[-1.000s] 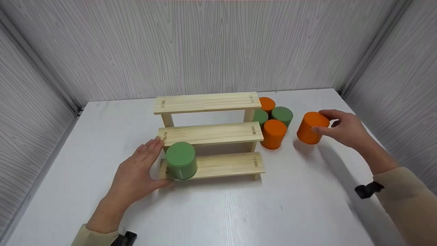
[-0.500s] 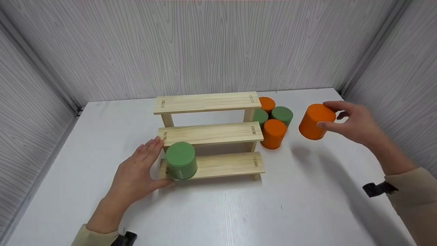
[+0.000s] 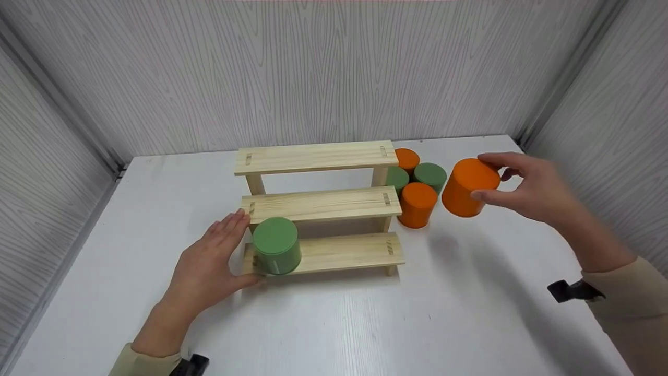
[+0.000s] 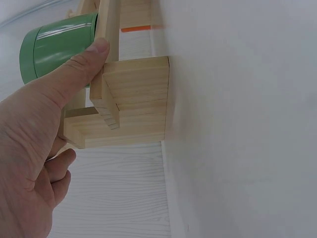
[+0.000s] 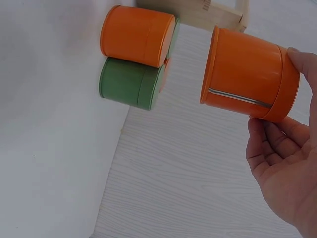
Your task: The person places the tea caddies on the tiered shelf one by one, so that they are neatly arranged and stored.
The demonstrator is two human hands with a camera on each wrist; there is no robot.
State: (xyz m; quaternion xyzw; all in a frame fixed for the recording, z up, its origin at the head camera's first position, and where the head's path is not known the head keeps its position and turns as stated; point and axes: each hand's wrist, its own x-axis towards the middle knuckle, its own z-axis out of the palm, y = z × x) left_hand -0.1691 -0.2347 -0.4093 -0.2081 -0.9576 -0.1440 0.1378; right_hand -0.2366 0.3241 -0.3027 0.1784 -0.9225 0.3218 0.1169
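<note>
In the head view, my right hand (image 3: 529, 188) pinches a round orange tin (image 3: 469, 189) between thumb and fingers, lifted above the table and slightly tilted. The right wrist view shows the same orange tin (image 5: 247, 74) with a lid seam and a shiny strip along its side. My left hand (image 3: 206, 266) holds the left end of a three-step wooden display stand (image 3: 318, 156). Its thumb (image 4: 81, 67) lies against the front edge of the lowest step, and its other fingers reach the middle step's end. A green tin (image 3: 276, 245) stands on the lowest step's left end.
Right of the stand, an orange tin (image 3: 418, 204), a green tin (image 3: 430, 176), another green tin (image 3: 398, 178) and another orange tin (image 3: 408, 158) stand close together. The stand partly hides two of them. White wood-grain panels (image 3: 323, 68) border the table.
My right hand raises the orange tin off the table, first up and rightward, then back left toward the grouped tins. The left hand and stand keep their place.
</note>
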